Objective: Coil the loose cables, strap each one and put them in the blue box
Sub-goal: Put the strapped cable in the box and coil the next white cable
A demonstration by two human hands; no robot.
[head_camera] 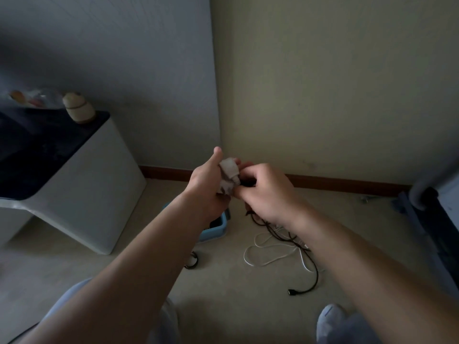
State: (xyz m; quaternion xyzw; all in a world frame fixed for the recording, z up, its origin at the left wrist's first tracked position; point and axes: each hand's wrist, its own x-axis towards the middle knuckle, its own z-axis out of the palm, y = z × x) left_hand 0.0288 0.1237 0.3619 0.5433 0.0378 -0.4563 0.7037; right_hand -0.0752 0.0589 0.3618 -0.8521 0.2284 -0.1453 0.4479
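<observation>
My left hand (207, 181) holds a white plug adapter (229, 175) raised in front of me, thumb pointing up. My right hand (267, 192) pinches a black cable (247, 182) right beside the adapter; the cable hangs from that hand down to the floor. A tangle of black cable (314, 279) and white cable (263, 254) lies on the floor below my right forearm. The blue box (213, 232) sits on the floor, mostly hidden behind my left forearm. A small dark coil (192, 261) lies just in front of the box.
A white cabinet with a dark top (82, 184) stands at the left, a small jar (78, 108) on it. Walls meet in a corner ahead, with a brown skirting board (347, 183). Dark furniture (437, 219) stands at the right edge. My knees show at the bottom.
</observation>
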